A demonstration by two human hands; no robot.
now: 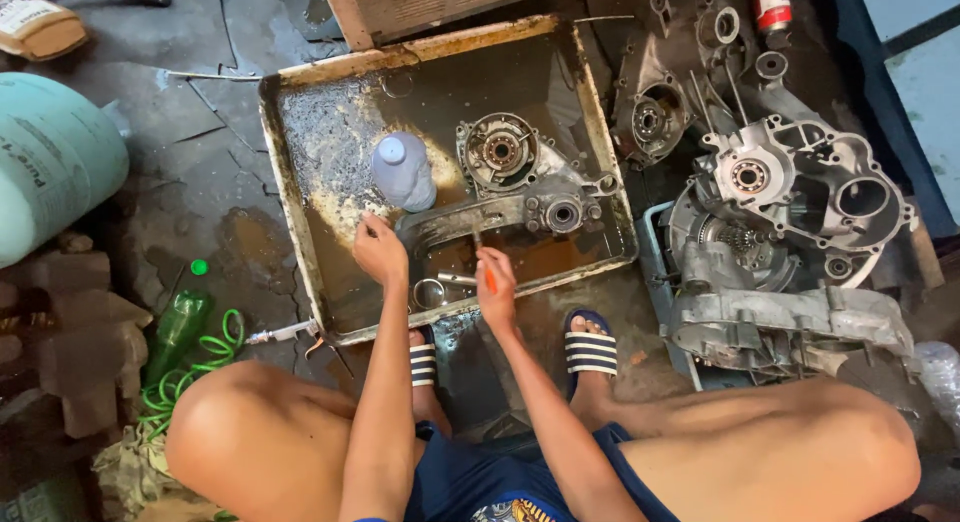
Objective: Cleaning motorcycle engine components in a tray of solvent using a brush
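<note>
Head view: right hand (495,287) grips an orange-handled tool (489,278), its tip on the engine case half (515,187) lying in the oily metal tray (300,197). Left hand (378,247), fingers curled narrow, steadies the case's edge beside a plastic bottle (404,170). Scrubbing seems underway; firmer bracing looks needed.

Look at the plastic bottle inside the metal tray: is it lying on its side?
No. The plastic bottle stands upright in the metal tray, its cap facing up toward the camera, just beyond the left hand.
</note>
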